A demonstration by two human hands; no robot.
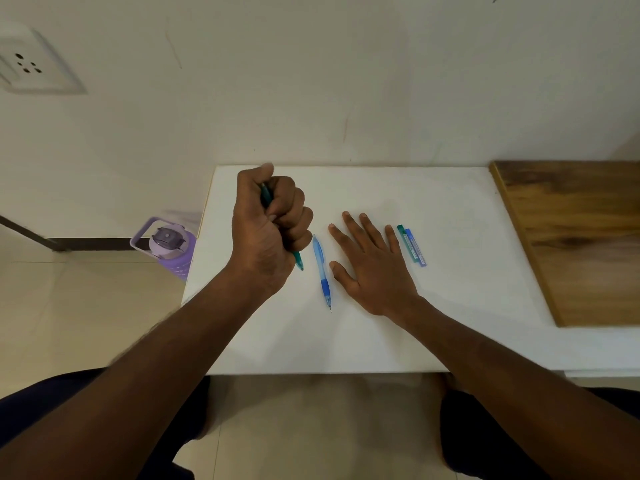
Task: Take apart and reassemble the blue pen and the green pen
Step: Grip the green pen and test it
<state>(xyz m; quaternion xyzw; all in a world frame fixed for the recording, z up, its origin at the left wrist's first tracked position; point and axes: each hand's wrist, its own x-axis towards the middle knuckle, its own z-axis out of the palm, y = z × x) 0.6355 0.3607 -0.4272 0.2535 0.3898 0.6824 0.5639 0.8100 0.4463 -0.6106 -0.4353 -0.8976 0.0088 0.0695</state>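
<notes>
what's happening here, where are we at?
A person's left hand grips the green pen in a fist, tip pointing down. The right hand rests flat on the white table. The blue pen lies whole between the hands; two small cases, green and blue, lie right of them.

A white table (450, 306) stands against a plain cream wall (311, 81) marked with faint scuffs. A wooden board (571, 237) lies along the table's right side. A white wall socket (31, 67) sits at upper left. On the beige tiled floor (69, 306) stands a purple water bottle (169, 244)
</notes>
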